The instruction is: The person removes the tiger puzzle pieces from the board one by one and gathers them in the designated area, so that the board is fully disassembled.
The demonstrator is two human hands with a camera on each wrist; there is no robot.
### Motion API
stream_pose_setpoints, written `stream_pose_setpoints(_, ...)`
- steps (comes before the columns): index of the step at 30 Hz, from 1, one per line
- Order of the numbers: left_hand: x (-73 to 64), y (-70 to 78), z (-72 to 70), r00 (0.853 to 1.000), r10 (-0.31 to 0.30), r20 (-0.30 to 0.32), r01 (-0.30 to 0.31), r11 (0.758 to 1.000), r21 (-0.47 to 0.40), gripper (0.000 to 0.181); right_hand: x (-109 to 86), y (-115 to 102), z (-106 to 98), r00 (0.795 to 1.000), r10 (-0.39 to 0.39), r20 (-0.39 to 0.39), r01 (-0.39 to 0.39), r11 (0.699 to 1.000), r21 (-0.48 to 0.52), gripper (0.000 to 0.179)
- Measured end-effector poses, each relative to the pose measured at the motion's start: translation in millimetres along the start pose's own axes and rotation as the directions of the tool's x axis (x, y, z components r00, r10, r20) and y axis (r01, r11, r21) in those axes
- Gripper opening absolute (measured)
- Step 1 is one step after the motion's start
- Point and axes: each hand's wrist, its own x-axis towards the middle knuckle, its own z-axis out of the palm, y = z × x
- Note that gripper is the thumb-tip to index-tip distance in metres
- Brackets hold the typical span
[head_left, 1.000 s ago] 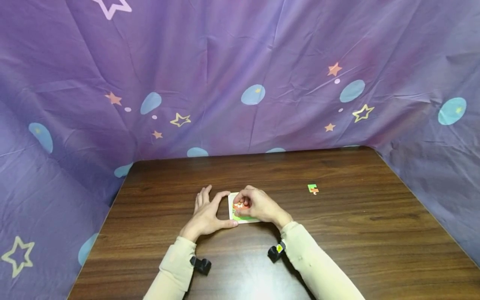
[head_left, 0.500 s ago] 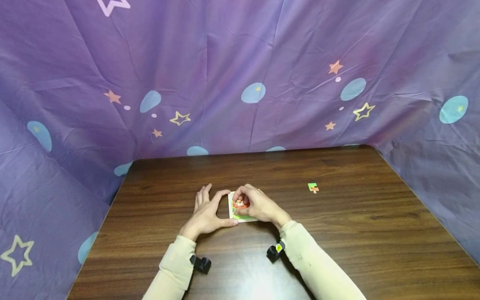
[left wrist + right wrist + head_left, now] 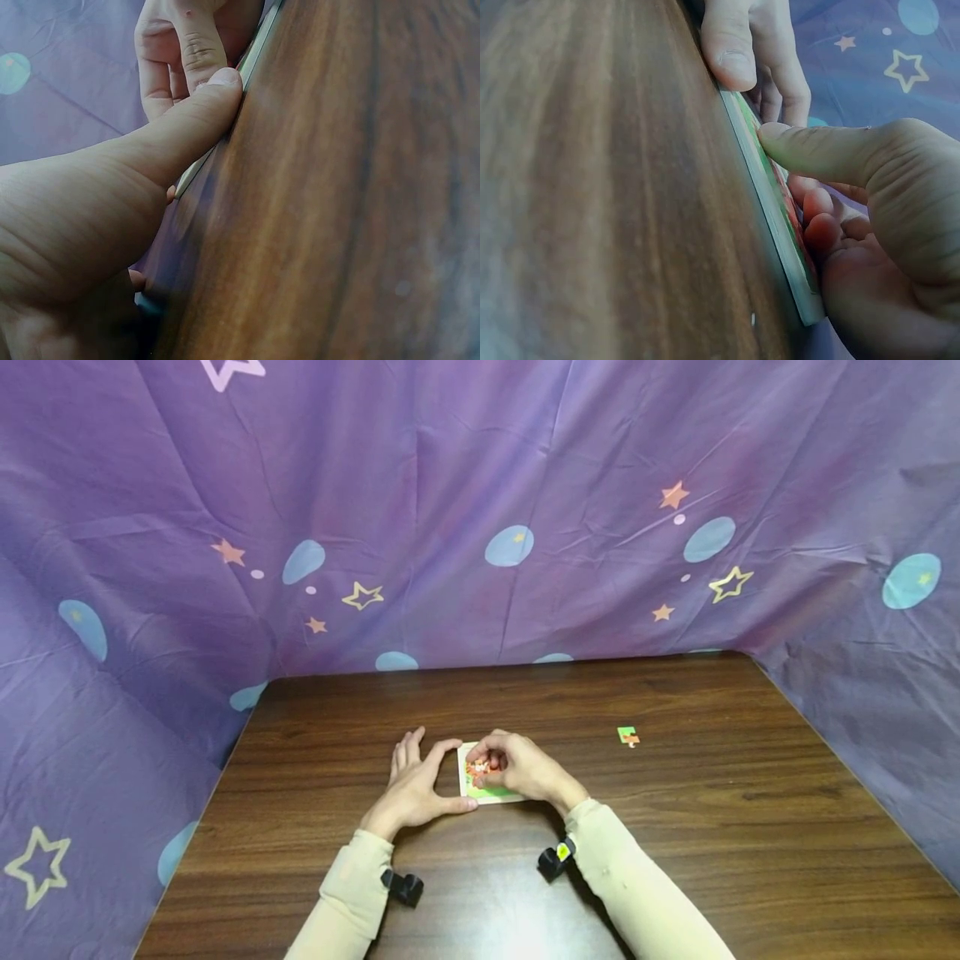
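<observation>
Puzzle assembly seems the step in hand, left hand (image 3: 411, 790) spread against the framed board (image 3: 491, 794) on the table (image 3: 712, 818), right hand (image 3: 525, 768) bent over its picture, any pinch unclear; next likely calls for pressing there, then reaching for the loose piece (image 3: 629, 739) farther right.

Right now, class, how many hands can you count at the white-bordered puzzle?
2: the left hand at the left edge of the white-bordered puzzle, and the right hand over it. Both show plainly; none seems hidden.
</observation>
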Motion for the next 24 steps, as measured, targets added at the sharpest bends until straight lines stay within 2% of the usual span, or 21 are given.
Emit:
stream_pose_setpoints(14,0.7,-0.8,0.6,1.0,0.001,0.002,-0.001,1.0,0.004,0.105,-0.2,4.2,0.9,0.997,0.069,-0.017,-0.069,0.997,0.021,0.034)
stream_pose_setpoints(20,1.1,-1.8,1.4,1.0,0.006,-0.002,-0.006,1.0,0.011,0.106,-0.6,6.2,0.7,0.998,0.056,-0.018,-0.055,0.998,0.017,0.03)
stream_pose_setpoints(24,1.3,-2.4,1.8,1.0,0.009,-0.005,-0.009,1.0,0.014,0.106,-0.8,6.2,0.1,0.998,0.06,-0.02,-0.059,0.997,0.05,0.03)
